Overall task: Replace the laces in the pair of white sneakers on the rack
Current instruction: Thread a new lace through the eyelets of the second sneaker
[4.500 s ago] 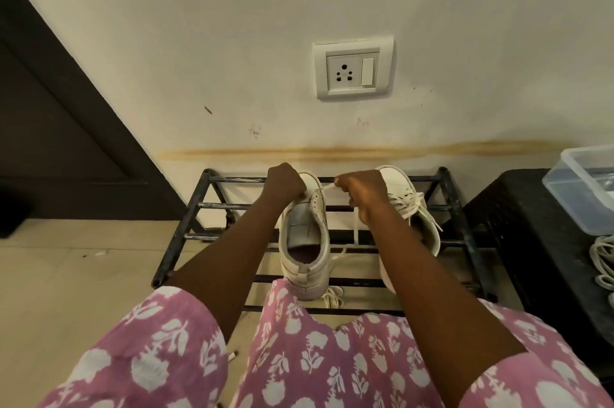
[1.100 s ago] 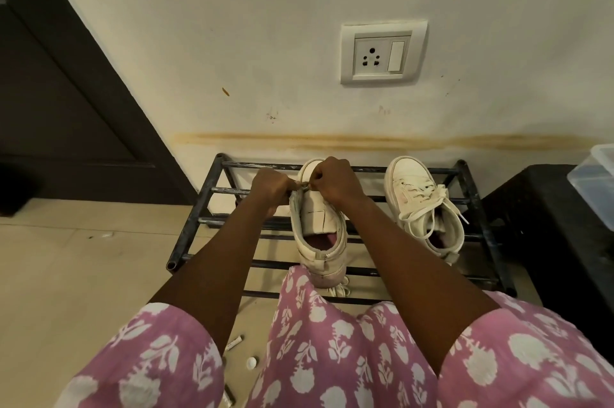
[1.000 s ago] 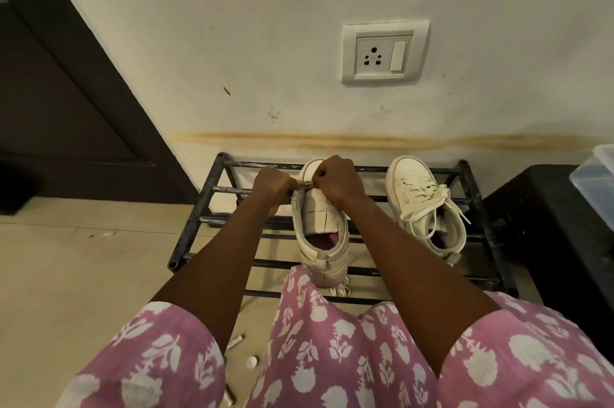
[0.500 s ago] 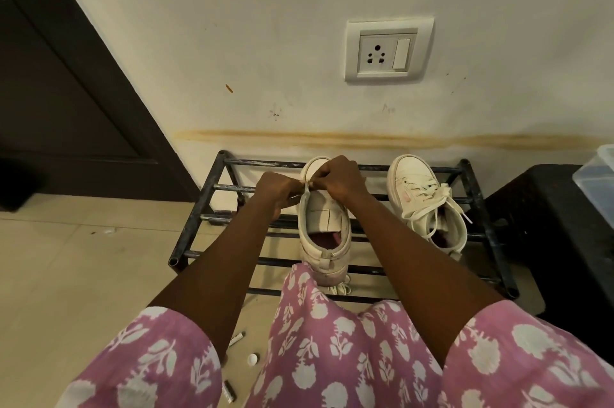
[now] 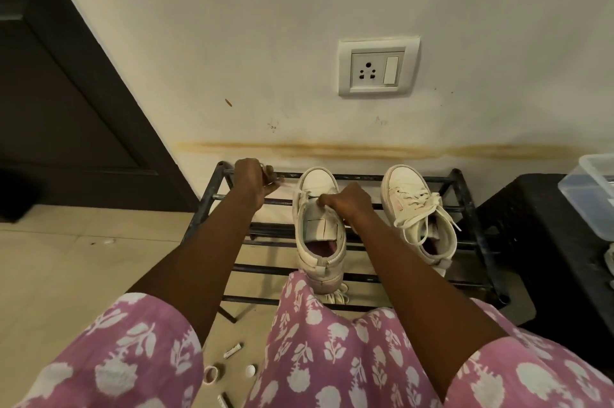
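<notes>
At about 10 o'clock from the shoe being worked on, the left hand [image 5: 255, 179] is seen over the far left corner of the rack [image 5: 466, 208], its fingers curled round a lace [image 5: 286, 187]. The lace is held out sideways and runs from that fist toward 3 o'clock to the toe-end eyelets of the unlaced sneaker [image 5: 318, 243].

This sneaker is stood on the rack bars with its long axis from 12 to 6 o'clock, toe to the wall at 12, heel toward the knees, and its tongue bare of lacing. The right hand [image 5: 349, 205] is laid on its 2 o'clock side with the fingers curled and pinching the upper at the top of the tongue. Whether a lace end is also held there cannot be told.

The right hand is judged the nearer to the eyelets, so the next threading is likely to be started there, across the shoe's axis, with slack fed in from the left.

Further toward 3 o'clock, the laced sneaker [image 5: 419, 218] is parked parallel and untouched.
</notes>
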